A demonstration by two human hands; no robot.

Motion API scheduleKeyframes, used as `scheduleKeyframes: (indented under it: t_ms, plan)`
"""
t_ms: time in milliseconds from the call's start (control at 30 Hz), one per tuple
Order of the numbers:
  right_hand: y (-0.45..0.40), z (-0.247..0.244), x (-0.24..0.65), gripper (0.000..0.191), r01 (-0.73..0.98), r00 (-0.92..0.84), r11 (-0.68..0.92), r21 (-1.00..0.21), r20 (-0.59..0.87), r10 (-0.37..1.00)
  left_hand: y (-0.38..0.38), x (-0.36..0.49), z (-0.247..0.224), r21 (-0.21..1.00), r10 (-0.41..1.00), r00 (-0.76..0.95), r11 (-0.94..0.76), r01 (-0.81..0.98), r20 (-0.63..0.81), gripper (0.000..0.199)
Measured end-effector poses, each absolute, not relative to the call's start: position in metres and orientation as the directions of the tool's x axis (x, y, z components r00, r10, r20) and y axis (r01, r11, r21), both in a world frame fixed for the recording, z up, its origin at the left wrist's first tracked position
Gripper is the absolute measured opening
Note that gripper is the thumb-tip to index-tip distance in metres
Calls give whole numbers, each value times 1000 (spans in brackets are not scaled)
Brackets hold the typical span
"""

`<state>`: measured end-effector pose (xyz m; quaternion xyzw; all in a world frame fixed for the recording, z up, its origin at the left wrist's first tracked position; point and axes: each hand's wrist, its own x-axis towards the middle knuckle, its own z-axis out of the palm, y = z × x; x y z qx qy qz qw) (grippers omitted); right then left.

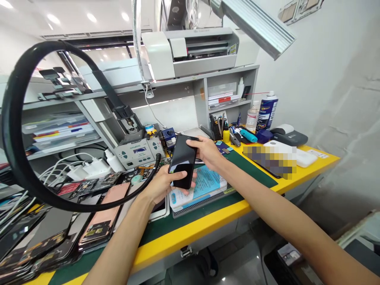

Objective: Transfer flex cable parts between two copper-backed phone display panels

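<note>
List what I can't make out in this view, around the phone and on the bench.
All in the head view:
- Back of the black phone: turned away from the camera.
- Part of the left hand: behind the phone.
- Surface of the dark slab at right: pixelated.
- Print on the blue-and-white packet: too small.
- Upper end of the silvery fixture: cut off by the top edge.

I see glossy black phone [181, 154], blue-and-white packet [211, 181], dark green mat [160, 229], yellow bench edge [213, 223], black hose [12, 99], pink panel [108, 206], dark-blue spray can [266, 113], yellow bottle [226, 135].
</note>
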<state>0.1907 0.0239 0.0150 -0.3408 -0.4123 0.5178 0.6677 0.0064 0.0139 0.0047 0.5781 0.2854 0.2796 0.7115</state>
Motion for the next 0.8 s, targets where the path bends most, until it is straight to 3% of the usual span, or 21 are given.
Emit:
scheduleKeyframes:
  t_ms: [133,433,600,800]
  plan:
    - [27,19,197,29,-397,204,298,-868,233,951,15,6,3,986,708,704,152,-66,-62,35]
    - [26,20,203,28,-341,151,335,-878,301,942,26,-1,2,993,817,577,75,-89,-10,33]
    - [25,19,199,52,-218,194,395,-892,358,914,25,6,2,987,860,510,99,-127,-21,37]
    - [24,17,195,52,-76,257,459,-885,427,867,27,9,0,982,880,474,107,-157,-20,42]
